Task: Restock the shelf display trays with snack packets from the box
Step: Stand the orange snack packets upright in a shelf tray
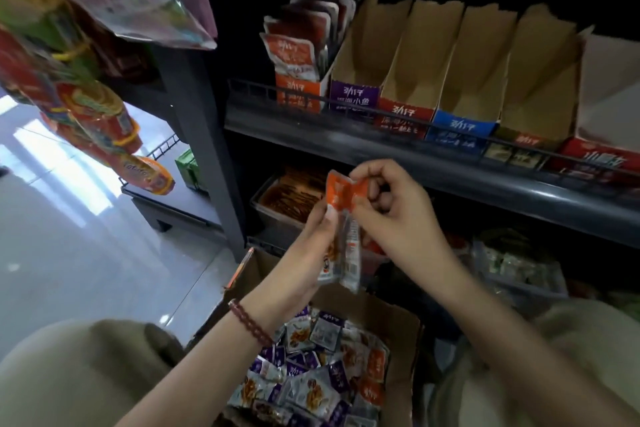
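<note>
Bright snack bags [86, 114] are hanging down the left edge of the frame, well apart from the work. Just left of centre, the left hand [311, 246] is curling its fingers round the lower part of a small bundle of orange packets [341, 196], holding them upright above the open box [398, 326], where loose packets [311, 374] in purple and orange are lying jumbled at the bottom of the frame. Just right of centre, the right hand [391, 211] is pinching the orange tops between thumb and forefinger, seemingly squaring them up. To my eye that is the step to get right: all the tops should be facing one way and sitting level before the bundle goes up, or it will be splaying in the tray. Above, on the shelf [381, 146], the orange tray [298, 90] in the upper middle is already standing full of matching packets, so I would be checking whether it takes more. Running toward the upper right, the purple tray [353, 95], red tray [405, 113] and blue tray [462, 126] are showing bare cardboard, waiting for their own colours.
</note>
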The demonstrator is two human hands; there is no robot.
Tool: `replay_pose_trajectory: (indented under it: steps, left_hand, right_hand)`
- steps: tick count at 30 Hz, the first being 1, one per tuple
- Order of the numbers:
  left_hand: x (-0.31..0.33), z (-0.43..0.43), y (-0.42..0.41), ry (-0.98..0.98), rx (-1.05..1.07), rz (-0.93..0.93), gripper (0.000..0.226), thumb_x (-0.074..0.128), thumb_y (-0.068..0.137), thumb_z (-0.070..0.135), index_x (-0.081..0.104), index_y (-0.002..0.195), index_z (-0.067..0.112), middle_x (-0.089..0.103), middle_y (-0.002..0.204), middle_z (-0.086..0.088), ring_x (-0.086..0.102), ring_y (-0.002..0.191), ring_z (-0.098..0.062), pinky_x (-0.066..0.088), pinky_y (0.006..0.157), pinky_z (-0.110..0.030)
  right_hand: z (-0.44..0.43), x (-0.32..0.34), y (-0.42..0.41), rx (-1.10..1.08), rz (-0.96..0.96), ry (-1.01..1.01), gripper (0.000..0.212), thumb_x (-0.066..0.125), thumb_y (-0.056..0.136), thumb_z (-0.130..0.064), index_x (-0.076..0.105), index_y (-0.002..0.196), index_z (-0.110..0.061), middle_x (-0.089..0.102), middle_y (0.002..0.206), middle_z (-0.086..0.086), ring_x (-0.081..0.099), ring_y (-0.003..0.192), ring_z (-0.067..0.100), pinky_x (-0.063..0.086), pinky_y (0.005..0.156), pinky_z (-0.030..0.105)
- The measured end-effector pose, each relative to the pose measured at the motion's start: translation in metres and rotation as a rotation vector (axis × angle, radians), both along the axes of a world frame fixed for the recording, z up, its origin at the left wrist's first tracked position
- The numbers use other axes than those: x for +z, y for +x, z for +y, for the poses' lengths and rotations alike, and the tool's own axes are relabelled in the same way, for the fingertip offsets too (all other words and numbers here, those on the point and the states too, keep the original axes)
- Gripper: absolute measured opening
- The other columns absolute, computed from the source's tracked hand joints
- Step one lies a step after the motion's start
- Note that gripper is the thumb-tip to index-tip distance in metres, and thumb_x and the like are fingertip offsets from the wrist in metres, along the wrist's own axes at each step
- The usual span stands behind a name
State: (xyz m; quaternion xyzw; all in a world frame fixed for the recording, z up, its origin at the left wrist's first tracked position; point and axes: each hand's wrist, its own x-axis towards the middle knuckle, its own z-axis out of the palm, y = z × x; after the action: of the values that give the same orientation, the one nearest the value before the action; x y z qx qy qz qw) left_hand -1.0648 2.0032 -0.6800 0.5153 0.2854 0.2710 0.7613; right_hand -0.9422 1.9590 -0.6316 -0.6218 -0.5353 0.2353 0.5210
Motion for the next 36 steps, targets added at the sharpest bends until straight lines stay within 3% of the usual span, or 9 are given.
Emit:
replay_pose_trajectory:
  steps: [3,7,9,13,16,19,25,33,36]
  left_hand:
    - [0.000,-0.005,0.008,-0.035,-0.020,-0.027,0.063,0.036,0.083,0.062,0.046,0.134,0.027,0.067,0.119,-0.002,0.065,0.104,-0.019,0.053,0.087,-0.038]
    - [0.006,-0.003,0.004,-0.166,-0.074,-0.139,0.050,0.044,0.088,0.059,0.056,0.118,0.021,0.073,0.098,-0.002,0.070,0.088,-0.019,0.057,0.080,-0.035]
    - [0.011,0.000,0.001,-0.159,-0.113,-0.194,0.042,0.063,0.085,0.028,0.050,0.120,0.009,0.071,0.093,-0.004,0.070,0.083,-0.018,0.058,0.074,-0.033]
    - [0.017,0.008,-0.002,-0.167,-0.076,-0.203,0.033,0.047,0.085,-0.014,0.053,0.112,0.003,0.072,0.092,-0.011,0.071,0.082,-0.025,0.058,0.066,-0.034]
    - [0.025,0.021,-0.008,-0.071,-0.011,-0.191,0.043,0.061,0.076,-0.003,0.054,0.115,0.016,0.073,0.097,-0.007,0.070,0.089,-0.025,0.058,0.075,-0.042]
    - [0.035,0.034,-0.018,0.083,-0.054,-0.104,0.062,0.070,0.061,0.018,0.050,0.120,0.023,0.069,0.105,-0.009,0.066,0.100,-0.031,0.050,0.093,-0.053]
    - [0.061,0.052,-0.024,0.030,-0.045,-0.237,0.047,0.050,0.060,-0.003,0.059,0.105,0.007,0.072,0.086,-0.014,0.071,0.075,-0.027,0.058,0.058,-0.035]
    - [0.077,0.102,-0.008,0.689,0.249,-0.084,0.021,0.066,0.085,0.003,0.059,0.095,0.019,0.071,0.083,0.010,0.069,0.080,-0.010,0.058,0.067,-0.029]
    - [0.078,0.117,-0.004,0.881,0.423,-0.073,0.026,0.065,0.086,0.001,0.060,0.092,0.026,0.071,0.083,0.013,0.068,0.077,-0.007,0.056,0.067,-0.025]
  right_hand:
    - [0.004,-0.001,-0.009,0.032,0.058,-0.018,0.033,0.055,0.091,-0.007,0.049,0.104,-0.036,0.049,0.083,0.003,0.056,0.064,0.021,0.052,0.062,0.033]
    - [0.008,-0.002,-0.008,0.056,0.129,-0.068,0.030,0.041,0.100,-0.016,0.041,0.127,-0.029,0.051,0.088,-0.010,0.056,0.073,-0.004,0.047,0.071,0.014]
    - [0.008,0.001,-0.006,0.081,0.204,-0.099,0.034,0.040,0.100,-0.014,0.040,0.132,-0.025,0.052,0.087,-0.006,0.057,0.072,-0.004,0.048,0.071,0.011]
    - [0.009,0.010,-0.004,0.003,0.323,-0.006,0.040,0.056,0.092,-0.011,0.044,0.127,-0.027,0.051,0.094,-0.003,0.059,0.078,0.006,0.053,0.067,0.018]
    - [0.013,0.018,0.003,-0.082,0.209,-0.048,0.058,0.072,0.081,-0.020,0.040,0.127,-0.034,0.052,0.111,-0.007,0.059,0.082,0.007,0.052,0.069,0.018]
    - [0.017,0.032,0.003,0.159,0.368,-0.194,0.055,0.074,0.073,-0.021,0.053,0.124,-0.025,0.067,0.108,-0.003,0.067,0.087,0.003,0.054,0.074,0.018]
    - [0.038,0.054,-0.003,0.303,0.400,-0.091,0.057,0.074,0.070,-0.007,0.052,0.122,-0.018,0.069,0.109,0.006,0.067,0.098,0.017,0.055,0.085,0.028]
    - [0.077,0.077,0.014,0.138,0.401,0.166,0.030,0.070,0.078,-0.003,0.060,0.104,-0.015,0.072,0.089,-0.003,0.070,0.080,0.008,0.056,0.069,0.020]
    - [0.088,0.088,0.026,0.192,0.164,0.078,0.027,0.074,0.075,-0.007,0.061,0.095,-0.020,0.071,0.087,-0.004,0.069,0.080,0.005,0.056,0.072,0.020]
